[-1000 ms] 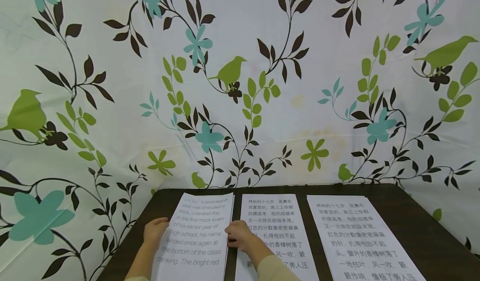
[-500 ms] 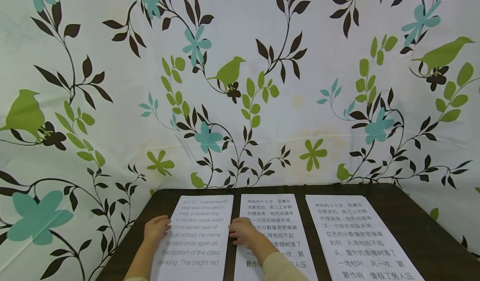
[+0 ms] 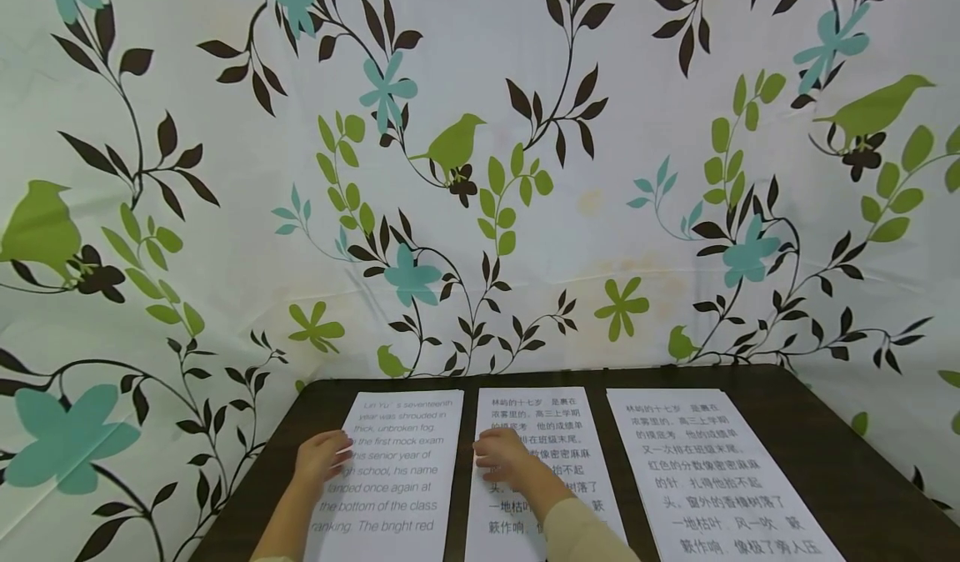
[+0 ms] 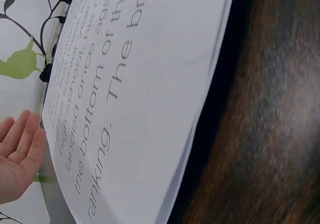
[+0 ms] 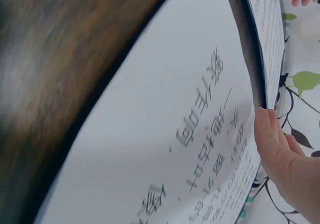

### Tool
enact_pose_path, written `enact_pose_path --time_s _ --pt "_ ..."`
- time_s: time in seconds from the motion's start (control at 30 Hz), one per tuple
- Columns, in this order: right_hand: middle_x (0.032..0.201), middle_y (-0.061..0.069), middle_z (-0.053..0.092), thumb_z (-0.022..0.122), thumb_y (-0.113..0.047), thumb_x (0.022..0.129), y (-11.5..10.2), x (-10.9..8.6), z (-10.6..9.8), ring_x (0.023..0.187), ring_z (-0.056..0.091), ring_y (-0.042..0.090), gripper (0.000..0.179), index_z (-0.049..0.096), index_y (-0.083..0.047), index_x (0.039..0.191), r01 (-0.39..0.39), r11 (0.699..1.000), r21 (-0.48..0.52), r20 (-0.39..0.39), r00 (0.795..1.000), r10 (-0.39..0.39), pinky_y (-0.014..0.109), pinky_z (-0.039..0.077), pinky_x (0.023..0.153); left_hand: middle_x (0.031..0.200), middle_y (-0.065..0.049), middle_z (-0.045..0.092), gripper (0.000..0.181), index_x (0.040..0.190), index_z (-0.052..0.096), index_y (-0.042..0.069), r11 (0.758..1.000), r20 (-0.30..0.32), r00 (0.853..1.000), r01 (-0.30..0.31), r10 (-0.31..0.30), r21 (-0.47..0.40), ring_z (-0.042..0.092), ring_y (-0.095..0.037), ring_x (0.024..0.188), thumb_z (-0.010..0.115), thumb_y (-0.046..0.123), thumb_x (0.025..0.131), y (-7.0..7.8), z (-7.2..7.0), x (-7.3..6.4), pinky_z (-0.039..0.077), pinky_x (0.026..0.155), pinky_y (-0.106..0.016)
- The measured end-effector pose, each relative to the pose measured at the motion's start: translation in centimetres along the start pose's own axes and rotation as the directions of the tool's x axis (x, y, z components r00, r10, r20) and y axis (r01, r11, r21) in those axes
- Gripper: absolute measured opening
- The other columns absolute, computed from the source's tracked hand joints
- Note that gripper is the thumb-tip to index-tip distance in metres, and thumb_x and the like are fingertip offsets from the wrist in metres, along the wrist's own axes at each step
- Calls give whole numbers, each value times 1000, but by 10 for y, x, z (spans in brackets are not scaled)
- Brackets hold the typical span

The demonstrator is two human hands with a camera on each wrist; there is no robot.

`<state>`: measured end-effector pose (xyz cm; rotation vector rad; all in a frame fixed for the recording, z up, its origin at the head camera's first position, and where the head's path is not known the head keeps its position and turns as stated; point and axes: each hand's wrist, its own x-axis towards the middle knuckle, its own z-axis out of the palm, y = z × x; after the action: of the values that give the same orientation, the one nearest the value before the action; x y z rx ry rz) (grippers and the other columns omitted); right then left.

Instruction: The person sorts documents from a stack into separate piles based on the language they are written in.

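Observation:
The left stack of paper (image 3: 393, 495), printed in English, lies flat on the dark table. My left hand (image 3: 321, 455) is over its left edge, fingers loosely extended with nothing gripped; the left wrist view shows the same hand (image 4: 20, 159) with straight, relaxed fingers. To the right is a middle stack of paper (image 3: 551, 420) with Chinese print. Over its left edge hovers my right hand (image 3: 504, 455), hiding some of the text. In the right wrist view that hand's fingers (image 5: 265, 134) are extended beside the sheet; whether they touch it I cannot tell.
A third stack of paper (image 3: 712, 479) with Chinese print lies at the right, slightly fanned. Dark wood-grain table (image 3: 597, 412) shows between the stacks. Behind the table hangs a white cloth (image 3: 480, 45) patterned with birds, leaves and flowers.
Both hands have let go of the left stack, whose top sheets now lie flatter and more even. The right hand has moved right, over the middle stack. The head view has shifted slightly.

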<state>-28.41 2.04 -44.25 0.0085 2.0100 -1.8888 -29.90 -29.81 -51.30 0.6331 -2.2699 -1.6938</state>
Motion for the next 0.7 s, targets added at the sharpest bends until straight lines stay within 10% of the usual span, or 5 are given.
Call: enact_pose_path --time_s 0.53,0.7 --pt "99 21 53 53 -9 81 2 -1 -41 89 54 33 47 37 11 120 -28 1000 1 -44 999 28 40 47 71 104 -21 53 42 115 44 -5 999 98 995 16 -11 -48 56 -28 86 48 26 87 25 25 -17 46 72 -40" --pt "101 23 52 52 -11 83 2 -6 -56 91 53 34 47 36 12 120 -16 1000 -19 -66 998 15 40 47 72 100 -22 55 42 112 45 -10 997 124 992 2 7 -72 57 -30 84 50 22 85 46 32 -41 47 68 -39"
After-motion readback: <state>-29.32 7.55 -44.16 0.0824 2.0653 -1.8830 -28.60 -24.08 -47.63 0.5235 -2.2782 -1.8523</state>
